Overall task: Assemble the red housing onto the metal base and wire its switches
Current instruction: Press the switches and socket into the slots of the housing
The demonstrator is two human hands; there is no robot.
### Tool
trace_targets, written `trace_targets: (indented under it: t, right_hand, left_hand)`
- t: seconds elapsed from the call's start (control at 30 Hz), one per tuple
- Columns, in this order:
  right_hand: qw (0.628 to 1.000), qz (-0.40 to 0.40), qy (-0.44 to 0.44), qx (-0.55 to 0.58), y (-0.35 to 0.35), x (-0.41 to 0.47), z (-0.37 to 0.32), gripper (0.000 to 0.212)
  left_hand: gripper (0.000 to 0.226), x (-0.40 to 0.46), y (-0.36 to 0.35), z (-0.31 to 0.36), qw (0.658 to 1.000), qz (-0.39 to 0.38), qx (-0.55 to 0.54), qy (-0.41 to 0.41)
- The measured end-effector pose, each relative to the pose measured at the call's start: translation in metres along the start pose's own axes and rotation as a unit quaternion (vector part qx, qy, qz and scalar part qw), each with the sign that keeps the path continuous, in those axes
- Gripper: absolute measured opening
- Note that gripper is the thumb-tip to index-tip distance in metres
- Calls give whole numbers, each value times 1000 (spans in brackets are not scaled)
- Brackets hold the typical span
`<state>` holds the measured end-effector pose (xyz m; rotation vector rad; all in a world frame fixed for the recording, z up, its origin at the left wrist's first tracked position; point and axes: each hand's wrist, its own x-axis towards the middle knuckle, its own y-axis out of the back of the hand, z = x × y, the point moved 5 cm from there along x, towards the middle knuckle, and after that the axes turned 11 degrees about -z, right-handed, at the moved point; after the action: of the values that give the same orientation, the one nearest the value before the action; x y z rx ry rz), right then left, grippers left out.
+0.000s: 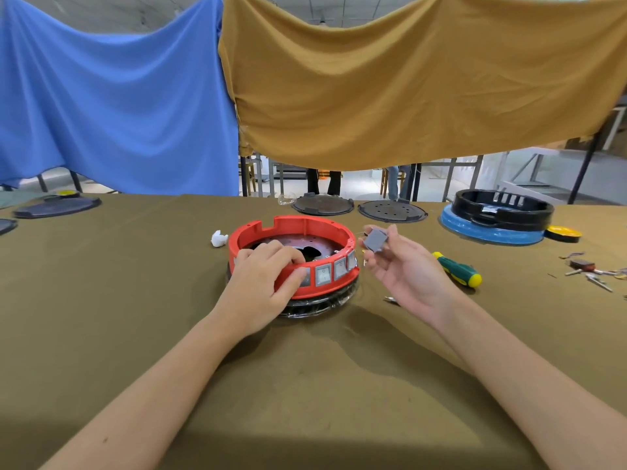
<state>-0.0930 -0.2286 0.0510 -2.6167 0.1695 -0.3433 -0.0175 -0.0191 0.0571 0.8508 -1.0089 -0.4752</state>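
A round red housing (305, 225) sits on a dark metal base (319, 305) in the middle of the table. Grey rocker switches (323, 273) line its front wall. My left hand (264, 283) grips the housing's front rim, fingers curled over the edge into the inside, thumb on the outer wall. My right hand (403, 266) is raised just right of the housing, palm up, and pinches a loose grey switch (375, 239) at the fingertips.
A green and yellow screwdriver (458, 269) lies right of my right hand. Small metal terminals and wires (590, 271) are scattered at the far right. Two dark round plates (322, 205) and a black housing on a blue base (502, 212) stand at the back. A white scrap (219, 239) lies left.
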Motion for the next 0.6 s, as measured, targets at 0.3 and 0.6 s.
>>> trace_targets:
  t: [0.3, 0.6]
  right_hand:
    - [990, -112, -89, 13, -26, -8, 19, 32]
    - [986, -130, -97, -32, -38, -9, 36, 25]
  left_hand:
    - [30, -2, 3, 19, 998, 34, 15, -42]
    - [41, -1, -3, 30, 994, 24, 33, -103]
